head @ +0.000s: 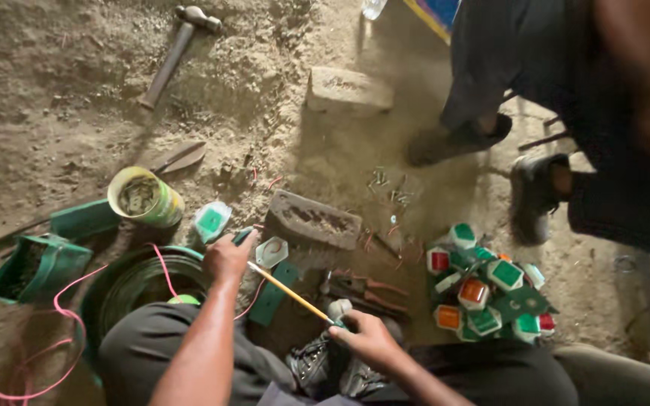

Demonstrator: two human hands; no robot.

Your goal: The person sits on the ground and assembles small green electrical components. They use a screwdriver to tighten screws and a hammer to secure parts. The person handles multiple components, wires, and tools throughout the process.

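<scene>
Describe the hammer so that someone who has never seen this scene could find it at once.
Start at the brick lying on the dirt floor just beyond the person's left hand. Look far up and left, near the picture's top edge: the hammer lies alone on bare earth. Its long straight handle and metal head set it apart from the short pliers near the right hand.

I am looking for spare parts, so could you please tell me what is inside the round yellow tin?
The yellow tin holds a heap of small greyish metal pieces, filling it nearly to the rim. Whatever lies beneath that top layer is covered.
</scene>
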